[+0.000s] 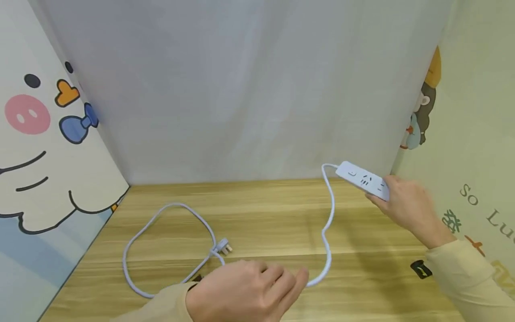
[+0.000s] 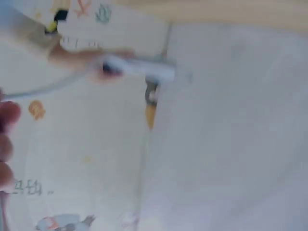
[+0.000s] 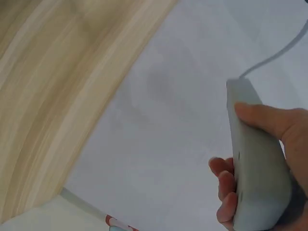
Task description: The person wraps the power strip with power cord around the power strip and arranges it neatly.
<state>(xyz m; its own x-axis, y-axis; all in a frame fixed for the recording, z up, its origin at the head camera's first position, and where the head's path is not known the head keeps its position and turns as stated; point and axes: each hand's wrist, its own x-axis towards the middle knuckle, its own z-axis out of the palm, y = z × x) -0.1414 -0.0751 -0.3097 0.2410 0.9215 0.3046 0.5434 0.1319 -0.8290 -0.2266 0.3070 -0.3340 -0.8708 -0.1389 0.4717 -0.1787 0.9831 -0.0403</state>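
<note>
Closest, low in the head view, the left hand (image 1: 247, 288) is showing its back, curled fingers pinching the white cord (image 1: 327, 250). Farther off, the right hand (image 1: 412, 208), its arm extending forward, is clamping one end of the power strip (image 1: 360, 180), holding it tilted above the wooden table (image 1: 261, 219).

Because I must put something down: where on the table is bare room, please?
A bare patch of table lies between the plug and the right stretch of cord, back to the curtain. The cord loop's visible inside is bare too. Crowded: near side, around the left hand, by plug and cord.
</note>
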